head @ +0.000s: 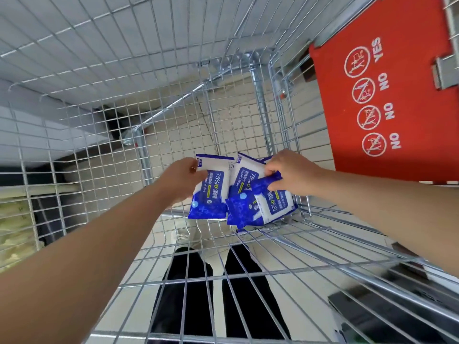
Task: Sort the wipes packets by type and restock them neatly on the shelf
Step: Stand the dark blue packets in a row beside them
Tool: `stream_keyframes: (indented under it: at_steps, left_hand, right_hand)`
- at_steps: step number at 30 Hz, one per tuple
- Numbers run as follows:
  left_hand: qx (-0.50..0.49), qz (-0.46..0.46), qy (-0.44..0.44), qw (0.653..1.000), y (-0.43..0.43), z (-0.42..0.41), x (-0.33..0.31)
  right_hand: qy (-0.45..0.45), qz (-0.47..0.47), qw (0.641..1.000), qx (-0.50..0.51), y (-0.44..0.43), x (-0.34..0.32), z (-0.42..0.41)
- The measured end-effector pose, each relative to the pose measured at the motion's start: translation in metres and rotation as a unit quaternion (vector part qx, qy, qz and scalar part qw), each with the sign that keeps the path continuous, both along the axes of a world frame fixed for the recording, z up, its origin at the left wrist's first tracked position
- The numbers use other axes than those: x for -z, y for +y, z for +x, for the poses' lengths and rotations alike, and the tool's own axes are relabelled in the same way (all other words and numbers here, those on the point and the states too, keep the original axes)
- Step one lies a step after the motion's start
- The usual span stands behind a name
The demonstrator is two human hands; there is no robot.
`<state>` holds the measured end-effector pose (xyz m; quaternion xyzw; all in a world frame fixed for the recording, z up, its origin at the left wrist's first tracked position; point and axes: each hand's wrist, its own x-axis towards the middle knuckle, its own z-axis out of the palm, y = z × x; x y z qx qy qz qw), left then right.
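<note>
Three blue-and-white packets of 75% alcohol wipes are inside a wire shopping cart (310, 247), low in its basket. My left hand (182, 178) grips the left packet (211, 192) by its upper left edge. My right hand (290, 173) pinches the right packet (275, 202), which is tilted sideways. A middle packet (244, 177) stands between them, partly covered by the right one. Whether the middle packet is held by either hand I cannot tell.
The cart's red child-seat flap (387, 83) with YES/NO pictograms is at the upper right. Wire mesh walls surround the hands on all sides. A shelf edge (49, 135) shows through the mesh at left. Dark trouser legs (188, 289) and tiled floor show below.
</note>
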<state>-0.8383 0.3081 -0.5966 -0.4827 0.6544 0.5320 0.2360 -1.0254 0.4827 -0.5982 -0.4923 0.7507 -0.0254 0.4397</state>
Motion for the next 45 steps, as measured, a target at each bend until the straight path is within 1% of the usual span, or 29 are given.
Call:
stream_keyframes:
  at_steps: [3,5,10,12,14,15,18,21,26,28,34,38,40,45]
  left_hand:
    - [-0.038,0.022,-0.002,0.999,0.002,0.003,0.001]
    - [-0.051,0.022,-0.002,0.998,0.004,0.003,0.001]
    - [-0.050,0.003,0.001,0.999,0.006,0.000,0.000]
    - [-0.058,-0.005,0.005,0.998,0.005,0.000,0.000]
    - [-0.058,-0.015,0.008,0.998,0.005,0.001,-0.003]
    - [-0.057,-0.011,0.009,0.998,0.005,0.001,-0.004]
    - [-0.033,0.022,0.019,0.999,0.013,-0.002,-0.008]
    - [-0.011,0.018,0.035,0.999,0.026,-0.011,-0.006]
    - [-0.024,-0.016,0.033,0.999,0.042,-0.024,0.012]
    - [-0.008,-0.017,0.034,0.999,0.045,-0.025,0.015]
    - [-0.016,0.051,0.008,0.999,0.045,-0.021,0.015]
    - [-0.048,0.084,0.015,0.995,0.032,-0.020,0.000]
    - [-0.058,0.074,0.026,0.995,0.023,-0.017,-0.010]
    - [-0.086,0.017,0.043,0.995,-0.002,-0.003,-0.047]
  right_hand:
    - [0.011,0.024,0.999,0.027,0.003,-0.001,0.001]
    - [0.008,0.040,0.998,0.039,0.006,-0.003,0.001]
    - [-0.014,0.104,0.994,0.034,0.009,-0.007,0.002]
    - [0.000,0.108,0.994,0.023,0.007,-0.011,0.003]
    - [0.046,0.073,0.996,0.035,-0.001,-0.016,-0.005]
    - [0.064,0.047,0.995,0.064,-0.007,-0.018,-0.011]
    - [0.089,-0.013,0.978,0.187,-0.028,-0.023,-0.032]
    - [0.104,-0.038,0.968,0.227,-0.042,-0.022,-0.039]
    - [0.108,-0.082,0.960,0.244,-0.047,-0.020,-0.044]
    - [0.108,-0.091,0.959,0.247,-0.047,-0.020,-0.048]
    - [0.106,-0.106,0.957,0.249,-0.049,-0.021,-0.045]
    - [0.113,-0.125,0.956,0.240,-0.053,-0.036,-0.043]
    - [0.117,-0.140,0.956,0.231,-0.057,-0.050,-0.041]
    - [0.138,-0.183,0.950,0.212,-0.071,-0.100,-0.037]
